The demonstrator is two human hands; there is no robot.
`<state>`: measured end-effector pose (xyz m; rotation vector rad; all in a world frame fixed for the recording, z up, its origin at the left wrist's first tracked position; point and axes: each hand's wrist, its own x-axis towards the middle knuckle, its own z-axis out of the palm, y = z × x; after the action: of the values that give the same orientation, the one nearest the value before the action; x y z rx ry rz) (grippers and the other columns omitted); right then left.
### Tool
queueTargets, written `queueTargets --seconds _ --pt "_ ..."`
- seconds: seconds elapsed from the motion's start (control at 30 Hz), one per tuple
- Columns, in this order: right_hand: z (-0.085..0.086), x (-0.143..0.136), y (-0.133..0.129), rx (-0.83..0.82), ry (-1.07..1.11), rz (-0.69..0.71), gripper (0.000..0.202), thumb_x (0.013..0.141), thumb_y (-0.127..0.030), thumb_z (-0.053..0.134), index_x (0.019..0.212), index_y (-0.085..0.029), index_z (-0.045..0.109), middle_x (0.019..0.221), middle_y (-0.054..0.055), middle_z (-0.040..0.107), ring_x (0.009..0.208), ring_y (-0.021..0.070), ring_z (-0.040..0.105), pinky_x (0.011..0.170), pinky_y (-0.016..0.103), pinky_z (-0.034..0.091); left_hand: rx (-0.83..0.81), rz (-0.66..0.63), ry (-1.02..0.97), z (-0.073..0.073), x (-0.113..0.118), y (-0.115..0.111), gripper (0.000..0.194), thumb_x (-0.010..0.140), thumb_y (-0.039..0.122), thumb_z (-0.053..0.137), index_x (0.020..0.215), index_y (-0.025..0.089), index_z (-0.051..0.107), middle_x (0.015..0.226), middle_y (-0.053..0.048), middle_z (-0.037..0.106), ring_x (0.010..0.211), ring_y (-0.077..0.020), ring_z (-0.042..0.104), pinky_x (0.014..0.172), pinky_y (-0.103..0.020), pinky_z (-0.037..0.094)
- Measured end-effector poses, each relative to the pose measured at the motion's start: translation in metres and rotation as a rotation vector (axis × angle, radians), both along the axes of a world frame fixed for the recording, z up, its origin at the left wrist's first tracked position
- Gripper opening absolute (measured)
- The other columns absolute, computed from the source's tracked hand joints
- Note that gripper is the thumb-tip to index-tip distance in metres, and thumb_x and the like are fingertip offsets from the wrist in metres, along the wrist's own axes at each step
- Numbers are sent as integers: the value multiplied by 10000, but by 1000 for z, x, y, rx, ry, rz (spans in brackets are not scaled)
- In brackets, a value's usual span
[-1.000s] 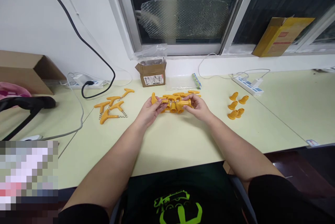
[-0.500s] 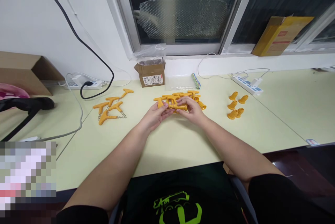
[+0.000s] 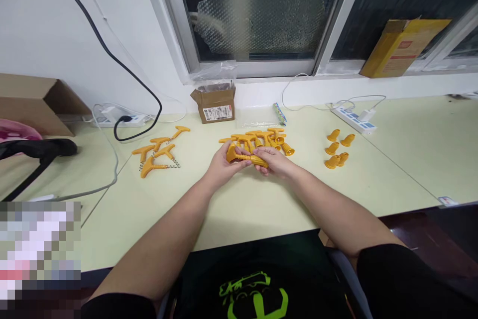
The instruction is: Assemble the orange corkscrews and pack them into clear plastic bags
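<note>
My left hand [image 3: 221, 165] is closed around the handle of a yellow T-handled corkscrew [image 3: 232, 154]. My right hand [image 3: 277, 160] grips a yellow sleeve [image 3: 258, 161] at the corkscrew's far end, in line with the shaft. The metal spiral of this one is hidden. Just behind my hands lies a pile of yellow T-handled pieces [image 3: 244, 138], partly covered by my fingers. Among them is a loose yellow bell-shaped cap [image 3: 288, 149].
To the left lie several corkscrews [image 3: 164, 152] with bare metal spirals. Several bell-shaped caps [image 3: 332, 148] stand on the right. Farther back are a small carton [image 3: 216, 105], a clear plastic bag [image 3: 256, 118] and a power strip [image 3: 353, 119]. A black cable [image 3: 112, 53] hangs at left.
The corkscrew has turned so its sleeve end tilts down and toward me. My right hand has shifted its grip and now wraps over the sleeve; my left hand stays at the handle.
</note>
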<state>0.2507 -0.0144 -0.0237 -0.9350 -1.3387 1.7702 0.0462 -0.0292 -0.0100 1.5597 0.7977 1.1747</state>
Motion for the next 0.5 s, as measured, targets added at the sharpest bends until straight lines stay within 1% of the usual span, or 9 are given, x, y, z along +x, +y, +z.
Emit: queueTargets --seconds 0.07,0.13,0.2,0.27,0.33,0.37,0.4,0.47,0.5 --pt "4 1 -4 -136 -11 57 363 881 -554 684 872 -207 580 570 -33 602 379 77 426 359 192 325 25 -24 39 1 -1 0 470 707 355 909 869 206 494 988 -79 764 990 -245 733 925 -397 580" --pt "8 2 -6 -159 4 70 354 878 -543 694 924 -219 558 630 -29 621 410 87 469 367 193 349 35 -3 62 1 -3 2 462 712 375 901 873 204 503 976 -80 768 965 -246 739 912 -402 583" --pt "9 4 -7 -40 51 22 376 826 -493 775 979 -241 542 787 -19 662 535 110 588 452 215 467 35 87 75 1 -5 5 456 714 393 897 878 200 518 961 -78 764 927 -240 738 888 -395 584" --pt "8 5 -5 160 81 -58 430 742 -390 868 1005 -255 555 953 -14 669 737 131 672 632 254 574 18 193 61 0 -7 9 461 705 394 901 885 196 526 947 -71 756 904 -230 734 856 -373 581" --pt "6 6 -3 305 55 -126 433 711 -339 893 1010 -250 594 981 -12 664 831 138 677 757 275 591 -18 241 33 -1 -8 12 465 706 391 900 893 195 522 927 -57 743 875 -216 729 818 -348 573" --pt "4 5 -2 323 40 -149 411 720 -353 886 1003 -241 611 949 -9 669 809 138 672 757 275 589 -35 240 19 -2 -9 13 465 711 391 896 895 196 516 913 -48 736 845 -205 724 796 -335 568" --pt "3 5 -1 297 33 -160 383 743 -388 867 990 -230 621 896 -6 672 752 135 662 716 271 586 -41 229 9 -3 -9 14 465 715 388 893 893 197 509 900 -40 728 817 -192 715 779 -324 561" --pt "3 4 1 145 37 -140 354 804 -479 799 945 -212 616 767 -7 663 585 119 603 561 246 545 -15 187 3 -4 -9 13 459 722 371 891 878 198 496 894 -33 720 804 -174 698 780 -311 548" --pt "5 5 1 41 43 -110 355 837 -519 753 920 -207 605 708 -10 650 507 106 553 479 226 496 9 165 1 -4 -9 13 459 721 359 893 868 199 489 899 -34 718 816 -171 693 793 -310 544"
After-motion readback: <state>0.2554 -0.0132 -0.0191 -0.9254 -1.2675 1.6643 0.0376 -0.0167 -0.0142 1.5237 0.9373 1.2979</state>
